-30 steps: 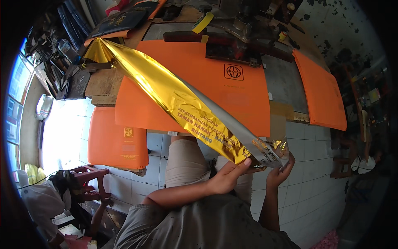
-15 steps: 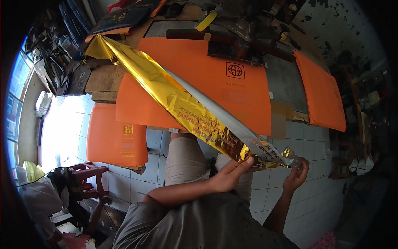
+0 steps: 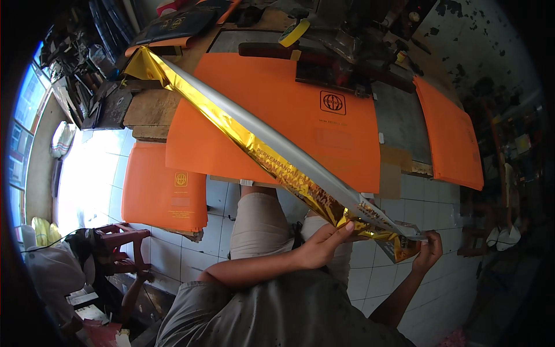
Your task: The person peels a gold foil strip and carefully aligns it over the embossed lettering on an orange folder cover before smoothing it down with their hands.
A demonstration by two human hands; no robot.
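Note:
A long strip of gold stamping foil (image 3: 231,130) runs diagonally from the table's far left down toward my lap. Its silver back shows along the upper edge, and letter-shaped marks cover its nearer part. My left hand (image 3: 325,246) pinches the foil's lower edge between thumb and fingers. Farther right, my right hand (image 3: 428,253) is closed on the crumpled, tapering end. Beneath the strip lies a flat orange cover sheet (image 3: 254,87) with a black globe emblem, partly hidden by the foil.
Stacks of orange covers lie at the left (image 3: 156,191) and right (image 3: 451,136). A dark press (image 3: 332,75) stands behind the sheet, near a yellow tape roll (image 3: 293,33). At lower left are a red stool (image 3: 124,248) and another person's arm (image 3: 134,295).
My right hand has moved right and a little down, drawing the foil end along. The strip looks narrower and straighter, with more silver back showing. My left hand stays about where it was.

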